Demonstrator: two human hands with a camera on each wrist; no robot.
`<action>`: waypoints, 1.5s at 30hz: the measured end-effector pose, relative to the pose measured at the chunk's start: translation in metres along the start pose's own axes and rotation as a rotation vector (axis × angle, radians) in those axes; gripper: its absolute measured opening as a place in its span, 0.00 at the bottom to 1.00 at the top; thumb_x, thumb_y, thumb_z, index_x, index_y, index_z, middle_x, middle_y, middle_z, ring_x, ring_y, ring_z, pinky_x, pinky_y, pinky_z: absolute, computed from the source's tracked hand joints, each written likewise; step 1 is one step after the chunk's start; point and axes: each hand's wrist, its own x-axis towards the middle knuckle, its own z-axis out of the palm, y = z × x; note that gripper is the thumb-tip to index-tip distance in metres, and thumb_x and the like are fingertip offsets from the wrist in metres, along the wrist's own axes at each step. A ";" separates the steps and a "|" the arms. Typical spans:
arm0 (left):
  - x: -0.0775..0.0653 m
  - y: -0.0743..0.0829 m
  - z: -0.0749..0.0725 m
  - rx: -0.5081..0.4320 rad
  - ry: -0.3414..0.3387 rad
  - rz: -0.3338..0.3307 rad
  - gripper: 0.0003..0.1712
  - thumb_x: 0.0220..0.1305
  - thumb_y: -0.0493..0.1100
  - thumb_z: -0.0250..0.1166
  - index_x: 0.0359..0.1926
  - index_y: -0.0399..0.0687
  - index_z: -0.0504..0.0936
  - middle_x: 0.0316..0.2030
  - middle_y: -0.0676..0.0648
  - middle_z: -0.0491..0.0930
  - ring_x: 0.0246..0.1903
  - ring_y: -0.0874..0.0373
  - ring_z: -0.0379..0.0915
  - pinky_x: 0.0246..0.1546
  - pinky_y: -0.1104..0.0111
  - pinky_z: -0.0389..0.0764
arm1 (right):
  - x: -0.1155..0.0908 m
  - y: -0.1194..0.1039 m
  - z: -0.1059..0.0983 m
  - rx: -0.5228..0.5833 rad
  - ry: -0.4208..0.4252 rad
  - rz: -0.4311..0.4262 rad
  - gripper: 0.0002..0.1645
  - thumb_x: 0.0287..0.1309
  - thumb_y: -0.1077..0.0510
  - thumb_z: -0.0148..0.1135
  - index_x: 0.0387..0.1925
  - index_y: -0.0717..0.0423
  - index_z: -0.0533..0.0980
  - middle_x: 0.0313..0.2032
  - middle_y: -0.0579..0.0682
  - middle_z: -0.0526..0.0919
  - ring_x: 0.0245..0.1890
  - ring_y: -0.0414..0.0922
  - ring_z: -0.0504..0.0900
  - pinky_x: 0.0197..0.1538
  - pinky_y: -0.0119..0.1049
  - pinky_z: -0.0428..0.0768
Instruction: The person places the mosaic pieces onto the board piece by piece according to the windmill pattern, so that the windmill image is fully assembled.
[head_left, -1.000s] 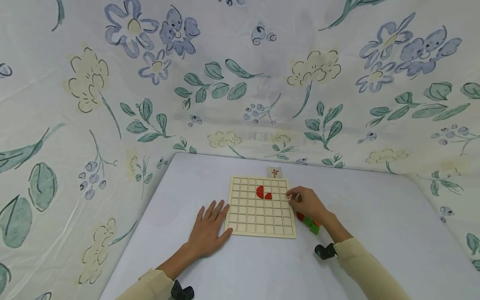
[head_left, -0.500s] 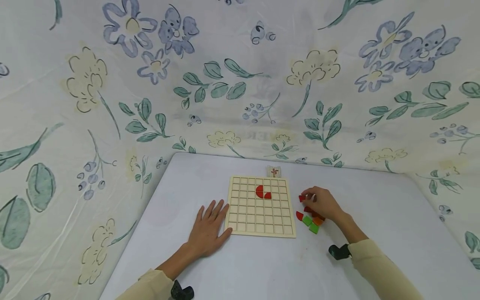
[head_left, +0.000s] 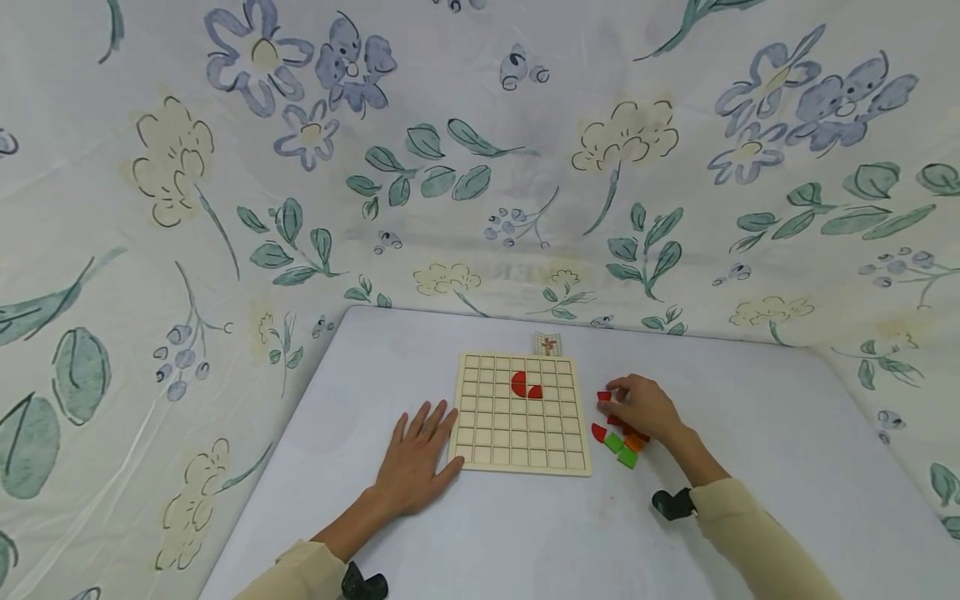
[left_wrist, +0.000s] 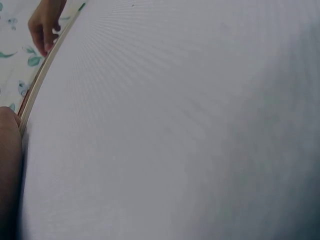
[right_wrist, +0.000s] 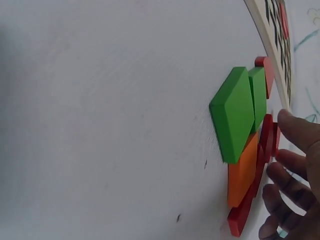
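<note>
A square wooden grid board [head_left: 522,472] lies flat on the white table. Set in its upper cells are a red half-round shape [head_left: 519,384] and a red quarter-round piece [head_left: 536,392]. My left hand [head_left: 412,462] rests spread with straight fingers, its fingertips and thumb at the board's left edge and lower left corner. Right of the board, the thumb and index finger of my right hand [head_left: 645,408] pinch a small red piece [head_left: 603,397] low over the table. Beneath that hand a cluster of pieces is partly covered, with green [right_wrist: 232,115], orange [right_wrist: 242,170] and red [right_wrist: 241,215] ones showing.
A loose red quarter-round piece [head_left: 598,432] sits between the board and the cluster. Behind the board's far edge lies a small patterned card [head_left: 547,344]. Floral cloth [head_left: 480,208] hangs at the table's back and left.
My right hand has drawn back from the board's right edge to the pieces beside it, uncovering several of them. Over the last half second it barely shifts. My left hand stays put.
</note>
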 end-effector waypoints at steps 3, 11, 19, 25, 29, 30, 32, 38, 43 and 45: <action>0.000 0.001 -0.001 0.000 -0.002 0.000 0.42 0.70 0.65 0.49 0.76 0.47 0.58 0.74 0.43 0.54 0.73 0.43 0.44 0.68 0.42 0.46 | 0.001 -0.002 0.001 -0.007 0.013 -0.016 0.22 0.56 0.52 0.71 0.48 0.62 0.82 0.34 0.52 0.80 0.32 0.48 0.74 0.35 0.38 0.78; -0.001 0.003 -0.004 0.001 -0.011 -0.003 0.42 0.70 0.65 0.49 0.76 0.46 0.58 0.74 0.43 0.55 0.73 0.43 0.44 0.68 0.42 0.46 | 0.001 -0.006 0.001 0.035 0.005 -0.028 0.17 0.56 0.58 0.71 0.45 0.62 0.82 0.33 0.52 0.79 0.34 0.48 0.75 0.36 0.39 0.78; -0.002 0.003 -0.002 -0.003 -0.012 -0.004 0.42 0.70 0.64 0.50 0.76 0.46 0.58 0.74 0.43 0.55 0.73 0.43 0.44 0.68 0.42 0.46 | 0.005 -0.004 0.004 0.064 -0.022 0.007 0.17 0.55 0.58 0.72 0.45 0.58 0.80 0.36 0.52 0.78 0.35 0.48 0.75 0.37 0.37 0.80; -0.002 0.002 -0.002 0.004 -0.018 -0.013 0.42 0.69 0.64 0.50 0.76 0.46 0.58 0.74 0.43 0.54 0.74 0.43 0.43 0.68 0.42 0.45 | 0.005 -0.005 0.006 0.101 -0.038 -0.003 0.15 0.56 0.61 0.71 0.46 0.57 0.79 0.36 0.51 0.79 0.34 0.47 0.75 0.36 0.37 0.80; -0.001 0.002 -0.003 0.007 -0.014 -0.010 0.42 0.69 0.64 0.50 0.75 0.46 0.58 0.74 0.43 0.55 0.73 0.43 0.43 0.68 0.42 0.45 | 0.004 -0.006 0.007 0.118 -0.039 -0.026 0.12 0.58 0.64 0.69 0.44 0.56 0.80 0.36 0.49 0.80 0.33 0.47 0.76 0.37 0.36 0.80; -0.001 0.002 -0.003 0.008 -0.013 -0.009 0.42 0.69 0.64 0.50 0.75 0.46 0.58 0.74 0.43 0.55 0.73 0.43 0.44 0.68 0.42 0.45 | 0.004 -0.006 0.007 0.124 -0.035 -0.031 0.12 0.58 0.64 0.68 0.45 0.56 0.80 0.36 0.49 0.80 0.34 0.47 0.76 0.38 0.36 0.80; -0.001 0.002 -0.003 0.008 -0.013 -0.007 0.42 0.70 0.64 0.50 0.76 0.46 0.58 0.74 0.43 0.55 0.74 0.43 0.43 0.68 0.42 0.45 | 0.005 -0.007 0.005 0.144 -0.026 -0.036 0.13 0.58 0.65 0.67 0.46 0.56 0.80 0.38 0.51 0.81 0.35 0.48 0.77 0.39 0.37 0.81; 0.000 0.001 -0.001 0.017 -0.008 -0.006 0.42 0.70 0.65 0.49 0.75 0.46 0.58 0.74 0.43 0.55 0.73 0.43 0.44 0.68 0.42 0.46 | 0.008 -0.012 0.003 0.174 0.013 -0.048 0.18 0.58 0.65 0.67 0.51 0.58 0.79 0.43 0.54 0.82 0.39 0.50 0.80 0.45 0.43 0.83; 0.000 0.001 -0.002 0.019 -0.008 -0.005 0.42 0.70 0.65 0.49 0.75 0.46 0.58 0.74 0.42 0.55 0.73 0.43 0.44 0.68 0.42 0.47 | 0.010 -0.018 0.002 0.211 0.015 -0.083 0.18 0.57 0.65 0.69 0.50 0.62 0.80 0.42 0.54 0.84 0.40 0.50 0.82 0.46 0.44 0.83; 0.001 0.002 -0.003 0.015 -0.007 -0.005 0.42 0.69 0.64 0.50 0.75 0.46 0.58 0.74 0.42 0.55 0.73 0.43 0.44 0.68 0.42 0.47 | 0.011 -0.022 0.001 0.235 0.010 -0.084 0.17 0.57 0.64 0.69 0.49 0.62 0.81 0.41 0.54 0.85 0.40 0.49 0.83 0.45 0.43 0.83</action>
